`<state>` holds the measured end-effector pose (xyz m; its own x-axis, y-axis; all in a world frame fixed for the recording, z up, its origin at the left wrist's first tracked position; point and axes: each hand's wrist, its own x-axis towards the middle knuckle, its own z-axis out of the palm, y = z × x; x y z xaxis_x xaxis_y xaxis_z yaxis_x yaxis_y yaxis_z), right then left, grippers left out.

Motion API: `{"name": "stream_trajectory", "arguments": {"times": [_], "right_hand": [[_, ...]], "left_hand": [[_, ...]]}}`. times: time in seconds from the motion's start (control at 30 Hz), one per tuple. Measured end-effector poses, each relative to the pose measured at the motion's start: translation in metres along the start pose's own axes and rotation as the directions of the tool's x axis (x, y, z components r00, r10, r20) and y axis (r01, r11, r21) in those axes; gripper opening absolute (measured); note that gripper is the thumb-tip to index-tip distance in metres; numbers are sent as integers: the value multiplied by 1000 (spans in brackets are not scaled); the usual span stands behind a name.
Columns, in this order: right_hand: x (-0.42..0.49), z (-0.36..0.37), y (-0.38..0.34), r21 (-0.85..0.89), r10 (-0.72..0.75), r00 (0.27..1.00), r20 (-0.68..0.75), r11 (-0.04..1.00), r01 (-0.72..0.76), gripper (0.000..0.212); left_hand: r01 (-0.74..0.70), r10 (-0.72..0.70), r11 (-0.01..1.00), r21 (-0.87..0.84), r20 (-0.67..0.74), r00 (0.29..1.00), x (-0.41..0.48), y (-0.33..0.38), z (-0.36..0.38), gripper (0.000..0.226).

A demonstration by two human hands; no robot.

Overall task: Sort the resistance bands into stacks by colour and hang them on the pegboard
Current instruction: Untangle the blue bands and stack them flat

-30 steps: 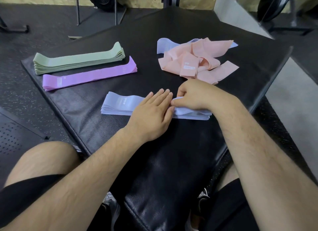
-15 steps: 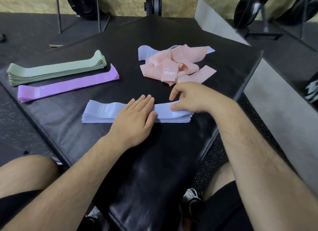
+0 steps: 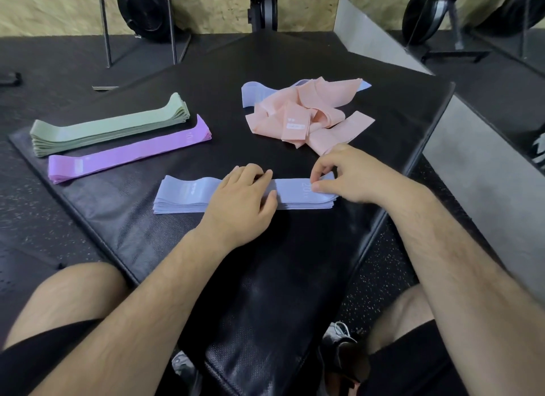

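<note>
A blue band stack (image 3: 188, 196) lies on the black mat (image 3: 295, 277) in front of me. My left hand (image 3: 240, 202) rests on its middle, fingers bent over the far edge. My right hand (image 3: 348, 174) pinches the stack's right end between thumb and fingertips. A green band stack (image 3: 109, 125) and a purple band stack (image 3: 126, 152) lie side by side at the left. A loose pink band pile (image 3: 309, 115) sits behind my right hand, with one blue band (image 3: 255, 93) sticking out from under it. No pegboard is in view.
The mat's right edge (image 3: 413, 171) drops to speckled rubber floor. Weight plates (image 3: 141, 9) and metal stand legs (image 3: 106, 41) stand along the chipboard back wall. A grey ledge (image 3: 472, 165) runs along the right. My knees and a shoe (image 3: 339, 336) are below.
My left hand's fingers have gone from flat to bent over the blue stack. My right hand has slid to the stack's right end and pinches it.
</note>
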<state>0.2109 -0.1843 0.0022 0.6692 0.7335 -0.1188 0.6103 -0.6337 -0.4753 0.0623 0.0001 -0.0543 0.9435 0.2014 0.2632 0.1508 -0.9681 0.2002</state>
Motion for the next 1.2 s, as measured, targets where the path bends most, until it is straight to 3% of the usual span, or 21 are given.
{"name": "stream_trajectory", "arguments": {"times": [0.13, 0.27, 0.4, 0.53, 0.87, 1.2], "right_hand": [[-4, 1, -1, -6, -26, 999, -36, 1000, 25, 5], [-3, 9, -14, 17, -172, 971, -164, 984, 177, 13], [1, 21, -31, 0, -224, 975, -13, 975, 224, 39], [7, 30, -37, -17, -194, 976, 94, 980, 197, 59], [13, 35, -44, -23, -225, 969, 107, 973, 228, 46], [17, 34, -47, 42, -250, 961, 116, 968, 247, 45]], "left_hand": [[-31, 32, 999, -34, 21, 999, 2, -4, -5, 58], [-70, 78, 993, -94, 85, 993, 2, -17, -13, 72], [-75, 96, 988, -135, 152, 984, 2, -28, -19, 91], [-48, 79, 985, -168, 183, 980, 2, -31, -24, 78], [-38, 77, 983, -177, 216, 973, 5, -41, -31, 62], [-38, 83, 976, -213, 208, 975, 7, -47, -32, 60]]}}
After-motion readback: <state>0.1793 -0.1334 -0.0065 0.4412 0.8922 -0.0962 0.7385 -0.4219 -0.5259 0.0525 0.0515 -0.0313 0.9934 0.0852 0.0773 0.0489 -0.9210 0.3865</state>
